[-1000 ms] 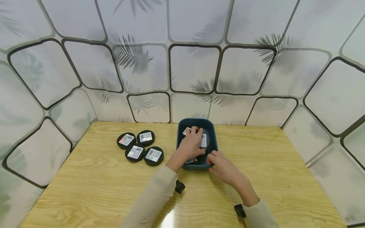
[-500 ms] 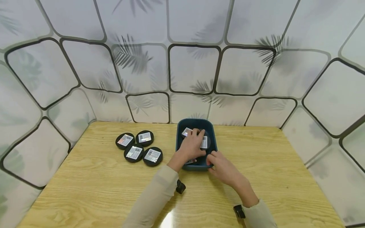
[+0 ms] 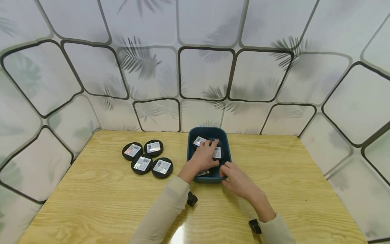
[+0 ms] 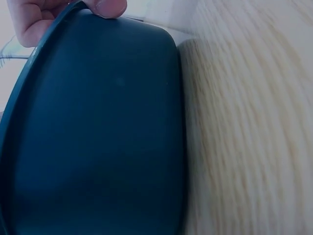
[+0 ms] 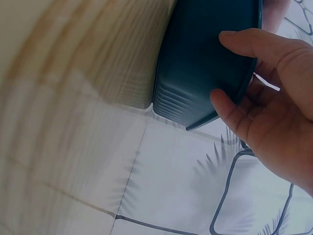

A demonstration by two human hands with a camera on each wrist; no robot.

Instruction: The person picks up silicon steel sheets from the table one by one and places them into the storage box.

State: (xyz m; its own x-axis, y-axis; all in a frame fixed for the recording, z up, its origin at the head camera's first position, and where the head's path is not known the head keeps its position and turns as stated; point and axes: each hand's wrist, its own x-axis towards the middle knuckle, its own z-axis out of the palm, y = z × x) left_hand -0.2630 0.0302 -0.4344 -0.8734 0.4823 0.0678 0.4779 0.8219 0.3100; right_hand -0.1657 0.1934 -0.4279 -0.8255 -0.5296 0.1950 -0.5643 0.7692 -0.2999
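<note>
A dark blue plastic bin (image 3: 207, 180) stands on the table near the back. Inside it are several flat, round black discs with white barcode labels. My left hand (image 3: 203, 158) reaches in over the left side, its fingers and thumb spanning the edges of one labelled disc (image 3: 217, 153). Another disc (image 3: 199, 140) lies behind these fingers, and one (image 3: 202, 173) shows under the wrist. My right hand (image 3: 236, 176) pinches the bin's near right rim; in the right wrist view a thumb and fingertip (image 5: 220, 98) press its outer wall (image 5: 195, 63). In the left wrist view the rim blocks the bin's contents.
Left of the bin, several matching black discs (image 3: 142, 163) lie in a close cluster on the wooden table (image 3: 289, 189). Behind the table hangs a patterned backdrop (image 3: 207, 74), right past the bin's far end. Small black wrist cameras (image 3: 192, 199) sit on both wrists.
The disc at my left hand has shifted slightly toward the near end of the bin, uncovering more of the disc behind the fingers. The right hand keeps its hold on the rim.
</note>
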